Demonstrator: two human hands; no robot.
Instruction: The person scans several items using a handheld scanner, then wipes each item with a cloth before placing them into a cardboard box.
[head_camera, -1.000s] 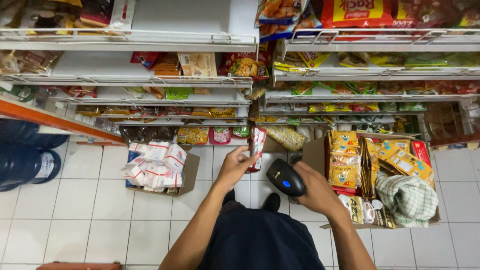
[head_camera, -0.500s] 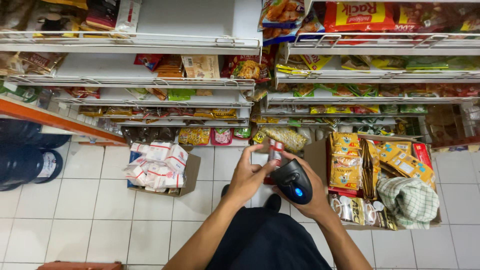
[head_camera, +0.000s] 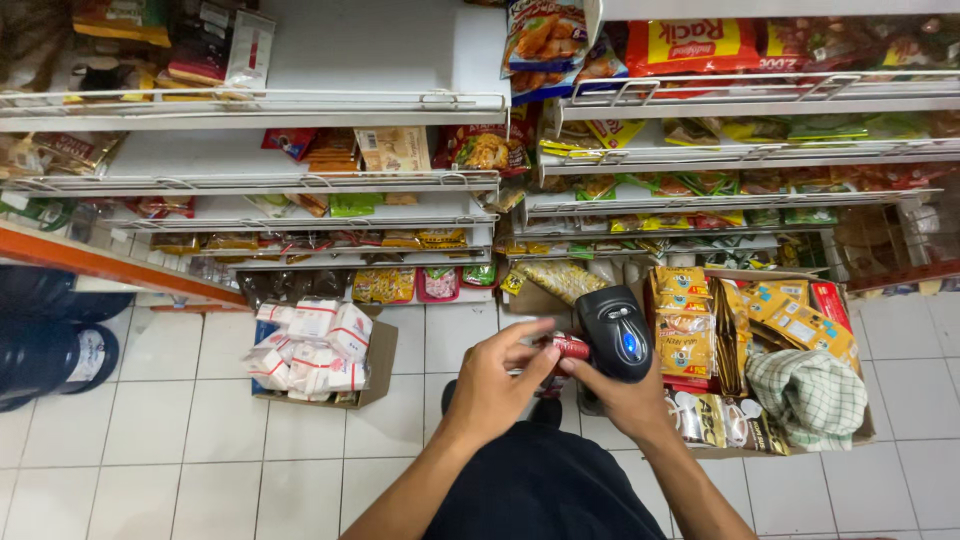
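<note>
While the left hand (head_camera: 497, 378) pinches a small red-and-white packet (head_camera: 568, 349) at waist height, the right hand (head_camera: 625, 395) stays clenched around a black handheld barcode scanner (head_camera: 617, 332), its lit head just beside the packet, above a white tiled floor (head_camera: 150, 440) in a shop aisle. Packet and scanner meet between the two hands, so the scan of this one item looks to be under way, not finished. Much appears left: an open cardboard box (head_camera: 860, 432) at the right is full of yellow and red sachet packs (head_camera: 683, 330) with a checked cloth (head_camera: 810, 395) lying on top, and a second carton (head_camera: 378, 362) at the left holds white wrapped packs (head_camera: 310, 345). Wire-fronted shelves (head_camera: 300, 182) ahead are partly stocked with snack bags (head_camera: 690, 45); several tiers show bare white gaps.
</note>
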